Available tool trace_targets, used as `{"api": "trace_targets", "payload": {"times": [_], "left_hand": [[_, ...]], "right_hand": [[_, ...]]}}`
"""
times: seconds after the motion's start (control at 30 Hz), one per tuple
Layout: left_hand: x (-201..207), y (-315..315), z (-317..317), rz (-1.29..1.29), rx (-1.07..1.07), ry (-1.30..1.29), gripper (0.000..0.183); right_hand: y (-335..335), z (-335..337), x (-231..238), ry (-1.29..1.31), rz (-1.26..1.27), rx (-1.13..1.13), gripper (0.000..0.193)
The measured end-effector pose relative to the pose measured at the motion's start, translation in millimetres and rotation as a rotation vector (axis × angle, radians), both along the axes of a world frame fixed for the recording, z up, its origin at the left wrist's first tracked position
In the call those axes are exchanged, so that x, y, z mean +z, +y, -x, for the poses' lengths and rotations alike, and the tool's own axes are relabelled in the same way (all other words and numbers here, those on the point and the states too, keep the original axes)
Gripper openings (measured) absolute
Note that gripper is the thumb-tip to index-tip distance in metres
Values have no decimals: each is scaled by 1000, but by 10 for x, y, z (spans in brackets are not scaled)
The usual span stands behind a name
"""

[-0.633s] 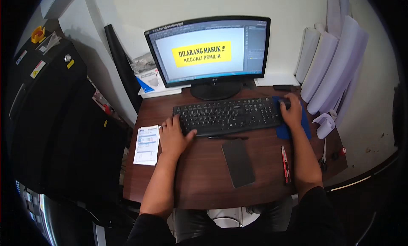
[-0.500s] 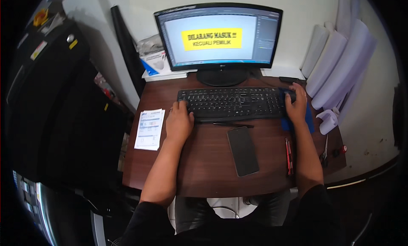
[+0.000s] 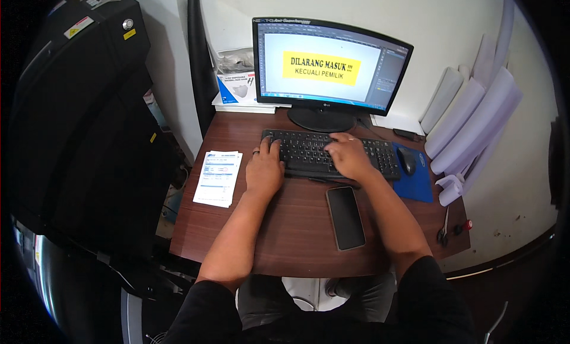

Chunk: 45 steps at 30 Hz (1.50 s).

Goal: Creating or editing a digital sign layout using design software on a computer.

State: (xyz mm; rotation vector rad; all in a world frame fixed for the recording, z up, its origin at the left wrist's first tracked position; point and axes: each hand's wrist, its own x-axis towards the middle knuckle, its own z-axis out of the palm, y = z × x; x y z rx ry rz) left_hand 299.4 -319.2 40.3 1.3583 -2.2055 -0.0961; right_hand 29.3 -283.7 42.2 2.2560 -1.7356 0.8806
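Note:
My left hand (image 3: 265,169) rests on the left end of a black keyboard (image 3: 306,153), its fingers apart on the keys. Over the middle of the same keyboard lies my right hand (image 3: 350,157), fingers reaching left across the keys and holding nothing. A black mouse (image 3: 407,160) sits untouched on a blue mouse pad (image 3: 420,184) to the right. Behind the keyboard, a monitor (image 3: 326,68) displays a yellow sign with dark lettering inside an editing window. A dark smartphone (image 3: 346,218) lies face up between my forearms.
A stack of printed papers (image 3: 218,179) lies on the left of the brown desk (image 3: 297,243). Scissors (image 3: 443,231) lie near the right edge. Rolls of white paper (image 3: 475,121) lean at the right wall. A white-and-blue box (image 3: 236,89) stands back left; a large black machine (image 3: 89,136) is beside the desk.
My right hand has left the mouse and moved left onto the keyboard. My left hand stays at the keyboard's left end. The whole view has shifted and turned slightly.

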Motion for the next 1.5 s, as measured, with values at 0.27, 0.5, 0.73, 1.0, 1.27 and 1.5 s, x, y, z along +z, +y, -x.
{"api": "trace_targets", "payload": {"times": [0.27, 0.5, 0.73, 1.0, 1.27, 1.5], "left_hand": [[-20, -52, 62, 75, 89, 60, 83], [-128, -152, 36, -153, 189, -59, 88], [-163, -190, 69, -95, 194, -21, 83], [-167, -179, 82, -127, 185, -25, 79], [-217, -211, 59, -92, 184, -37, 78], [-212, -216, 46, -88, 194, -59, 79]], "right_hand": [[917, 1991, -235, -259, 265, -508, 17], [814, 1977, -341, -336, 311, -581, 32], [856, 1949, -331, -307, 189, -478, 24], [872, 1933, -322, -310, 157, -533, 24], [882, 1908, -321, -346, 127, -536, 24], [868, 1871, -285, -339, 131, -534, 25]]}}
